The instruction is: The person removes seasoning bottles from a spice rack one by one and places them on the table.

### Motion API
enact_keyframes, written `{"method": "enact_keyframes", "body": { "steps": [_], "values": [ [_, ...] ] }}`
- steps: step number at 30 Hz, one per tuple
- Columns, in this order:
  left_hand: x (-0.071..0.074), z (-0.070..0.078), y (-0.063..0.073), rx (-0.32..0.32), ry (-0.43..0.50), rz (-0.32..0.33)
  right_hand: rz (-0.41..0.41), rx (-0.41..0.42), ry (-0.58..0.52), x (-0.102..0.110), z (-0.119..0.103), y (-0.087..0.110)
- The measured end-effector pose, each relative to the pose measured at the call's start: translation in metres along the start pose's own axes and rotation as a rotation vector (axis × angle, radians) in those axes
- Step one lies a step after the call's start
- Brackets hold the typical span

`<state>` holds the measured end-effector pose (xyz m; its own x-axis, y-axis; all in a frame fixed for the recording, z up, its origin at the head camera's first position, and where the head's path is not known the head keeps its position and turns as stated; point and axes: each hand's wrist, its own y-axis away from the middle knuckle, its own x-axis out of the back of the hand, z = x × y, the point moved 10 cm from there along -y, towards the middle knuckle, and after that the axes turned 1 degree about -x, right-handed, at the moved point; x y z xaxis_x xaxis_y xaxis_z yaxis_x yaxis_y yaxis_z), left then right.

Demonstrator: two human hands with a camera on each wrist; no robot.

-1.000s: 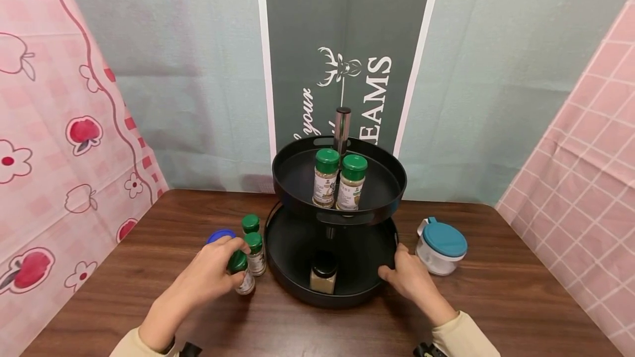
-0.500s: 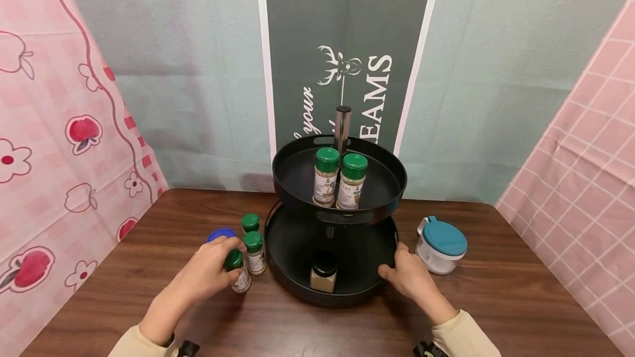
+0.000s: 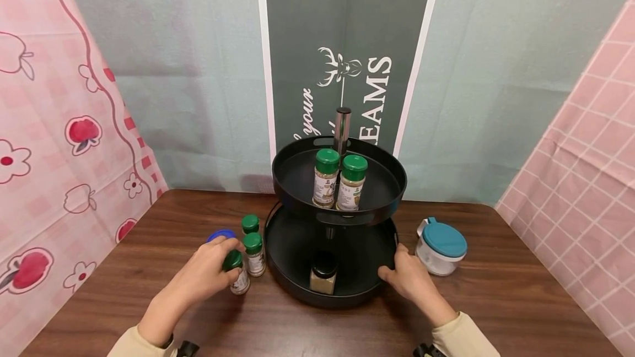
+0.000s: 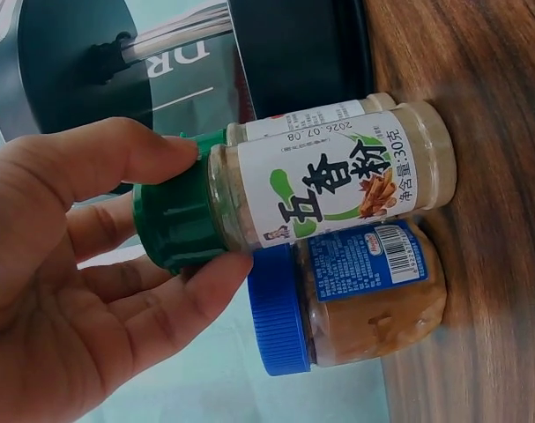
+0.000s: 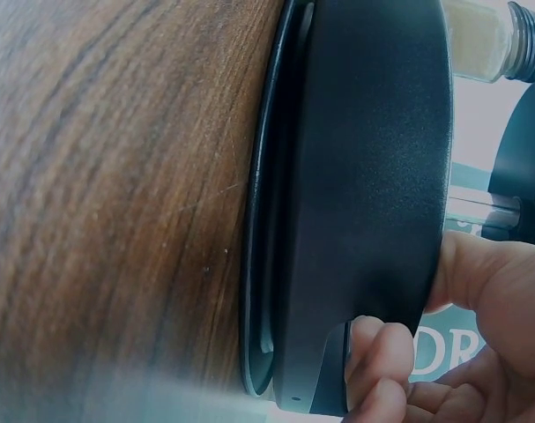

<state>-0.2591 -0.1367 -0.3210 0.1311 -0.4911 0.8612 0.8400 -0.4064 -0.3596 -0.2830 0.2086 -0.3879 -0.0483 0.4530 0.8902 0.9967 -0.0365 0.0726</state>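
Observation:
My left hand [image 3: 207,269] pinches the green cap of a spice bottle [image 4: 324,181] between thumb and fingers. Its base is at or close to the tabletop; I cannot tell whether it touches. Behind it stand a jar with a blue lid [image 4: 373,295] and two more green-capped bottles, the nearer spice bottle [image 3: 256,260] beside the rack. With thumb inside the rim and fingers in the side cutout, my right hand [image 3: 410,275] grips the lower tray [image 5: 373,159] of a black two-tier rack. A square black-lidded jar [image 3: 323,282] sits in that tray.
Two green-capped bottles [image 3: 351,190] stand in the upper tray [image 3: 387,172], around a metal post [image 3: 342,128]. A clear container with a teal lid [image 3: 445,238] is right of the rack. Fabric backdrops [image 3: 198,98] border the wooden table [image 3: 496,291].
My left hand has shifted slightly left with the spice bottle, widening its gap from the neighbouring green-capped bottle. My right hand and the rack stay put.

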Motion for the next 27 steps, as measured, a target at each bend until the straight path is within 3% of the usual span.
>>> {"method": "enact_keyframes", "body": {
  "steps": [18,27],
  "values": [
    [0.000,-0.002,0.001,0.004,-0.007,-0.023,-0.011,0.002,-0.016,-0.001,0.000,0.000],
    [0.009,0.010,-0.002,-0.003,-0.040,-0.035,-0.025,0.002,-0.027,-0.002,0.000,0.000]
  ]
}}
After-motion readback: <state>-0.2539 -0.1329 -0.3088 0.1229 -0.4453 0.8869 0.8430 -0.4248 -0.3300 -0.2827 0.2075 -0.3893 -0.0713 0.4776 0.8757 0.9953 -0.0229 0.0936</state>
